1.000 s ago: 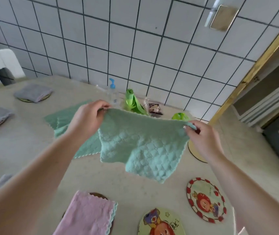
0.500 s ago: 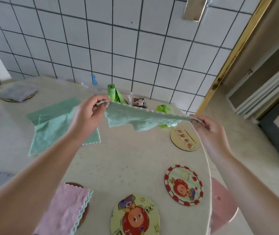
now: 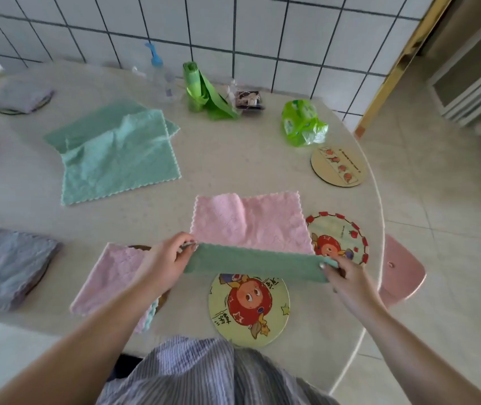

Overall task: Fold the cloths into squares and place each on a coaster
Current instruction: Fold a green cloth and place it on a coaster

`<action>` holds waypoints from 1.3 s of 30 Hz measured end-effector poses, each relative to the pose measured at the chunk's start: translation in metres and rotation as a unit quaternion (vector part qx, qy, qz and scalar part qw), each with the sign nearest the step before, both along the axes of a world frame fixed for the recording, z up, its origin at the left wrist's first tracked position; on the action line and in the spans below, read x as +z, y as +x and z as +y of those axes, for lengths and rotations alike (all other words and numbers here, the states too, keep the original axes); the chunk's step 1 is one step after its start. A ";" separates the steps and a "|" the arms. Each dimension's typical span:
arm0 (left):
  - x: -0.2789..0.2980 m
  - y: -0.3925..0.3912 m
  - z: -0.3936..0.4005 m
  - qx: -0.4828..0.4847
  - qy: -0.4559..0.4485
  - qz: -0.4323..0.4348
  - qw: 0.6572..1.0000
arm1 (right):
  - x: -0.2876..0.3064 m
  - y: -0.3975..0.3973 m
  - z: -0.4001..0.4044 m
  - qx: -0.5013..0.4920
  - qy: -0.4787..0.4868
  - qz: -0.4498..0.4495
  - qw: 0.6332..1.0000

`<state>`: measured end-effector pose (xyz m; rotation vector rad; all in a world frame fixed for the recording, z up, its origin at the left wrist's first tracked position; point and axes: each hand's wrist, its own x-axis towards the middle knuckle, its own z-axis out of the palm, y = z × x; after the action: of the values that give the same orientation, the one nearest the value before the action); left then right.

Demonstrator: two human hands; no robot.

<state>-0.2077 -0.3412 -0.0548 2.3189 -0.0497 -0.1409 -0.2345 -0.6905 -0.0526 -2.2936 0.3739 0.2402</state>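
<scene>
A cloth (image 3: pixel 251 226), pink on one side and green on the other, lies spread on the table with its near edge lifted and turned over. My left hand (image 3: pixel 166 258) pinches the left corner of that edge and my right hand (image 3: pixel 347 276) pinches the right corner. Under the raised edge lies a cartoon coaster (image 3: pixel 248 308). A second cartoon coaster (image 3: pixel 341 238) with a red-checked rim is partly covered by the cloth's right side. A wooden coaster (image 3: pixel 337 166) sits farther right. A folded pink cloth (image 3: pixel 110 282) rests on a dark coaster under my left forearm.
More green cloths (image 3: pixel 116 150) lie unfolded at the back left. Folded grey cloths (image 3: pixel 8 267) sit on coasters along the left side. A spray bottle (image 3: pixel 160 74), green bags (image 3: pixel 204 92) and a green packet (image 3: pixel 302 124) stand by the tiled wall. A pink stool (image 3: pixel 400 273) is beyond the table's right edge.
The cloth was held up in the air, stretched between both hands. It now lies on the table, pink side up, with its near edge lifted towards me. The view has tilted down.
</scene>
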 end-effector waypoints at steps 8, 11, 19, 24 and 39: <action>-0.005 0.029 -0.006 0.065 0.010 0.031 0.997 | 0.003 0.035 0.006 0.008 -0.013 -0.015 1.000; -0.005 0.050 -0.006 0.090 0.002 0.038 0.995 | 0.012 0.064 0.014 0.020 -0.004 -0.031 0.999; -0.010 0.109 -0.007 0.126 0.009 0.074 0.989 | 0.001 0.139 0.021 0.011 -0.010 -0.021 1.000; -0.017 0.134 -0.008 0.108 0.048 0.079 0.990 | -0.013 0.166 0.017 0.019 -0.037 -0.011 0.999; -0.020 0.154 -0.005 0.003 0.124 0.103 0.987 | -0.028 0.197 0.017 0.100 -0.057 0.003 0.993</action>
<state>-0.0535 -0.3457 -0.0748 2.5393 0.0841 -0.4028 -0.0380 -0.6735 -0.0809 -2.4454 0.1630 0.3339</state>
